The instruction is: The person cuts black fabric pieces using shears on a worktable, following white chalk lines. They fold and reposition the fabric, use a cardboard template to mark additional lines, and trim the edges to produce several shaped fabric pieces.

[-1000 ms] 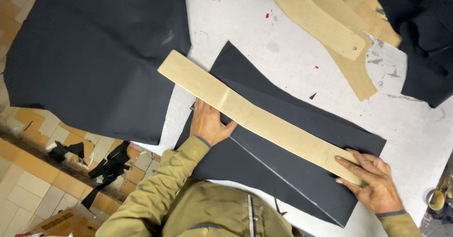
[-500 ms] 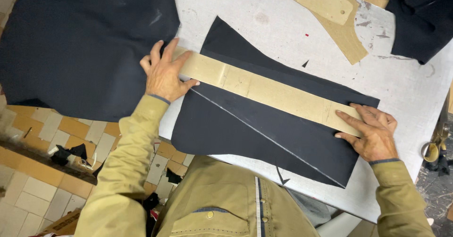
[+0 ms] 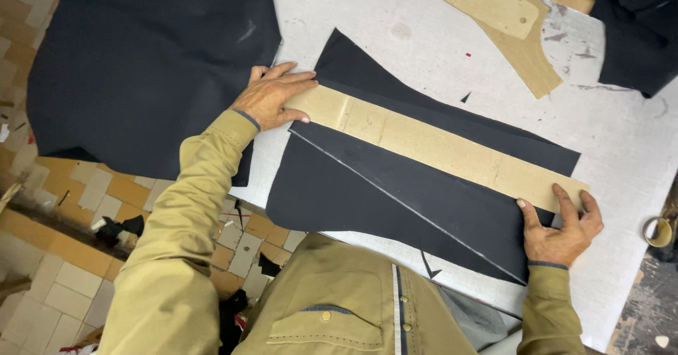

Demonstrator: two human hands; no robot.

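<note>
Big dark fabric panel (image 3: 395, 185) lies mid-frame on the white table (image 3: 438, 37), with the long tan pattern strip (image 3: 431, 143) across it. Left hand (image 3: 272, 95) and right hand (image 3: 561, 228) press its ends flat, gripping nothing. Looks like aligning; marking needs it steady.

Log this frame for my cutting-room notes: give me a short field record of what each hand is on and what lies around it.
Left hand: left hand flat on one end of the long tan cardboard strip
Right hand: right hand pressing the strip's other end
Under strip: dark navy fabric piece bearing a straight chalk line
Surface: white worktable
Nearby: large dark cloth hanging over the table edge; tan cardboard patterns at the far side
Floor: tiled floor with fabric scraps
</note>
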